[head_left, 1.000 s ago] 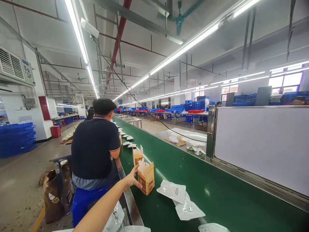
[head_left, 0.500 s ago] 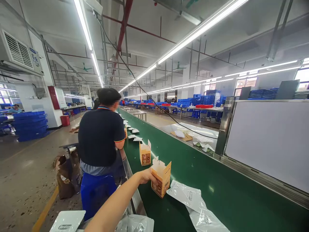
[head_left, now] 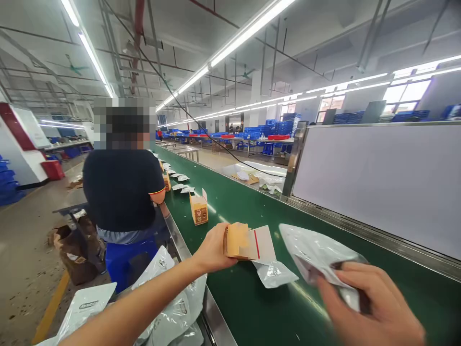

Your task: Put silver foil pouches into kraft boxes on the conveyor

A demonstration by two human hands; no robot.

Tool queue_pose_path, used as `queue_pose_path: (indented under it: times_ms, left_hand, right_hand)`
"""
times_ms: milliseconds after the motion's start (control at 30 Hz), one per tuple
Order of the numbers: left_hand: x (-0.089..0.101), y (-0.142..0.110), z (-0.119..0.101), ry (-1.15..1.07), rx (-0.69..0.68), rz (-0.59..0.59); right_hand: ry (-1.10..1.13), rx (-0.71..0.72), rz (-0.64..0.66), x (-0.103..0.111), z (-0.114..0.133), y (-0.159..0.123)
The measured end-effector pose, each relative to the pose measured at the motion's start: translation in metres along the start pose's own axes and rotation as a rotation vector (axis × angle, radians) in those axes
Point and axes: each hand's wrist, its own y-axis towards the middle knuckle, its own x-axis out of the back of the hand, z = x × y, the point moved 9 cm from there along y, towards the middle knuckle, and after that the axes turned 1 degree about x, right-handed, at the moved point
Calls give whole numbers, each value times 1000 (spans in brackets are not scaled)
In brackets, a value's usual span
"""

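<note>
Head view — left hand [head_left: 212, 251] grips carton [head_left: 242, 241].

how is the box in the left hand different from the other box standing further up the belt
The held box is lifted off the green belt, tipped on its side in the left hand, open flaps pointing right. The far box stands upright on the belt, untouched, flaps pointing up. The held box looks larger, being nearer the camera. Both are orange-brown cartons with open tops.
</note>
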Motion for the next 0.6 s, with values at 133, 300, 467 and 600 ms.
queue_pose_path:
  times_ms: [133,300,467,600]
  left_hand:
    - [-8,-31,-50,296,-207,-162]
    - [-31,-62,-101,462,-541,-257]
    - [-65,-76,-119,435,-585,-256]
    - [-101,-81,-115,339,-517,-176]
  right_hand:
    - [106,289,74,-13,67,5]
    - [137,241,352,-28,66,-17]
    - [340,-98,1168,-48,50,-62]
    - [410,-312,1158,-35,24,-69]
